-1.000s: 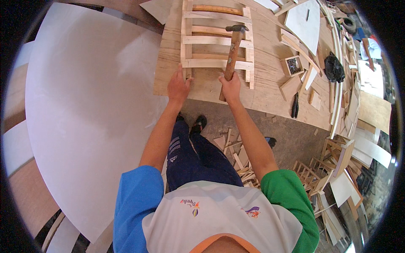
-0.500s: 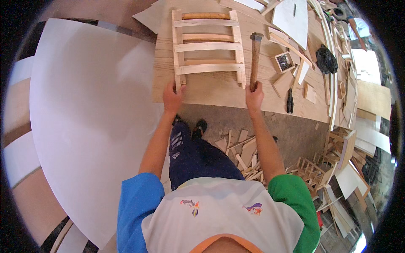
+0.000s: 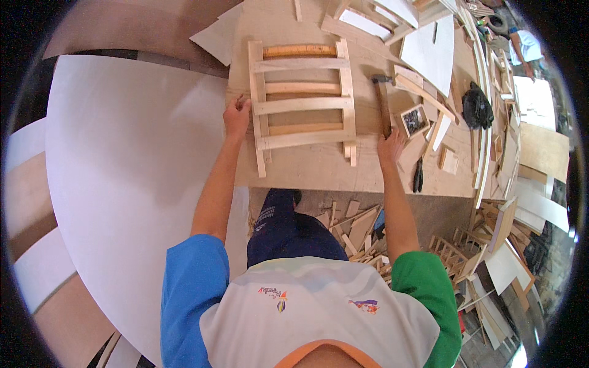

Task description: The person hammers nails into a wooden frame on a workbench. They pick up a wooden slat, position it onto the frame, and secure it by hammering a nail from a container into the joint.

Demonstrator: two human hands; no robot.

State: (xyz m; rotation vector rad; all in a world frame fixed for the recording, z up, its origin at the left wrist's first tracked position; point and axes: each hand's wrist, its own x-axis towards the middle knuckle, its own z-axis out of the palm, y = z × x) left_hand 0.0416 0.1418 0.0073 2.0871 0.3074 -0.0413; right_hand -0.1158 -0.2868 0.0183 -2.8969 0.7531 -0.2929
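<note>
A small wooden slatted frame (image 3: 300, 105), with two side posts and several cross slats, lies on the plywood-topped table (image 3: 307, 175). My left hand (image 3: 237, 118) is just outside its left post, fingers loosely bent and apart, with nothing visible in them. To the right of the frame a hammer (image 3: 384, 104) rests on the tabletop, its dark head pointing away from me. At the handle's near end is my right hand (image 3: 391, 147), its fingers spread and loose, touching or very close to the handle.
Right of the hammer are a small box of nails (image 3: 415, 121), black-handled pliers (image 3: 418, 176), a wood block (image 3: 449, 161) and a black plastic bag (image 3: 477, 105). A large white sheet (image 3: 135, 178) stretches along my left. Wood offcuts (image 3: 359, 230) litter the floor. Another person (image 3: 526, 46) is far right.
My right hand has lowered the hammer to the tabletop and loosened its fingers. My left hand has let go of the frame's left post and shifted farther up beside it.
</note>
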